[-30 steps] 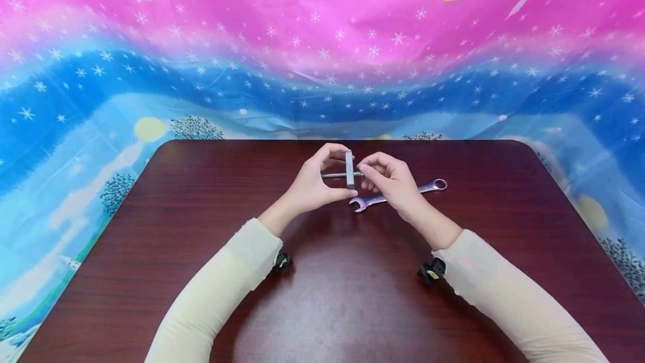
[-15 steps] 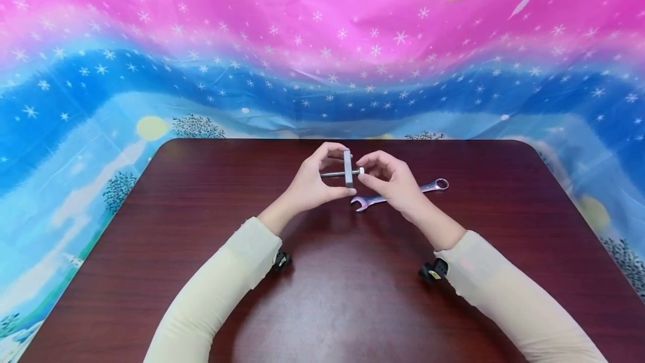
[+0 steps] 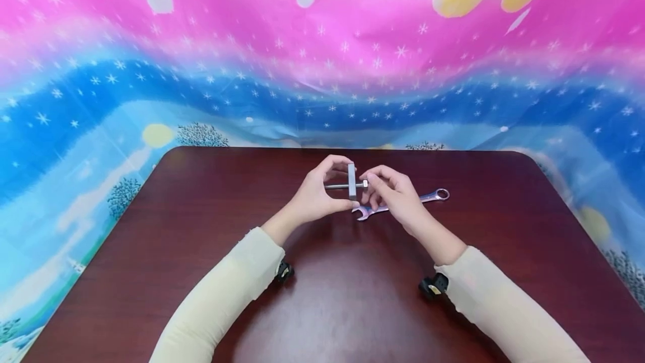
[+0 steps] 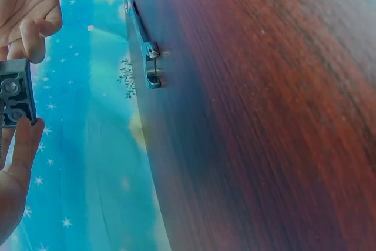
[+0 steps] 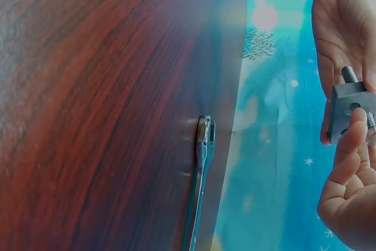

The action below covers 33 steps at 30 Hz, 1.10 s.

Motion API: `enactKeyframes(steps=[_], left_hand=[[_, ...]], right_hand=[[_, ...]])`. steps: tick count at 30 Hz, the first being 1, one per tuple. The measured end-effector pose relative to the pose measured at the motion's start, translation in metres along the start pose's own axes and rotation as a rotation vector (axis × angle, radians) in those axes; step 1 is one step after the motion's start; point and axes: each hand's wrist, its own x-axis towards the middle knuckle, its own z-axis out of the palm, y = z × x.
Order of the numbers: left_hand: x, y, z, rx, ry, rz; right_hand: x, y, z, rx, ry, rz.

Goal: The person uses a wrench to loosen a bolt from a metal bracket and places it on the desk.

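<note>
My left hand (image 3: 318,190) grips a grey metal block (image 3: 351,181) by its upper and lower ends, thumb below and fingers above. A long threaded bolt (image 3: 336,186) passes through the block toward my left palm. Its hex head (image 3: 365,184) sticks out on the right side. My right hand (image 3: 395,190) has its thumb and curled forefinger at that head; part of their contact is hidden. In the left wrist view the face of the block (image 4: 13,89) shows recesses and round holes. In the right wrist view a fingertip lies in front of the block (image 5: 346,101).
A combination wrench (image 3: 432,196) lies on the dark red-brown wooden table (image 3: 322,301), behind and below my right hand, its jaw end near my left thumb. A printed pink and blue cloth (image 3: 252,66) hangs behind the table.
The right thumb and fingers have shifted around the bolt head, which shows more fully now. The left hand keeps its grip on the block. The head view has tilted slightly upward.
</note>
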Motion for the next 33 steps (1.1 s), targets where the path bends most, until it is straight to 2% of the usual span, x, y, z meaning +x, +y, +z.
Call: enactKeyframes(steps=[5, 10, 16, 20, 24, 33], left_hand=[[-0.003, 0.0, 0.004, -0.015, -0.013, 0.004], [-0.006, 0.001, 0.007, -0.008, -0.017, -0.018], [0.001, 0.002, 0.006, -0.009, -0.019, 0.004], [0.005, 0.003, 0.002, -0.001, 0.004, 0.007], [0.006, 0.003, 0.0, 0.007, 0.014, 0.007], [0.006, 0.003, 0.0, 0.025, 0.012, 0.017]], right_hand=[[-0.003, 0.004, 0.003, 0.012, 0.05, -0.016], [-0.006, 0.008, 0.007, 0.028, 0.095, -0.014], [-0.003, 0.003, 0.005, -0.006, 0.137, -0.05], [-0.001, -0.001, 0.002, -0.063, 0.112, -0.112], [-0.001, -0.001, -0.002, -0.068, 0.06, -0.146], [-0.002, -0.002, -0.008, -0.077, 0.023, -0.101]])
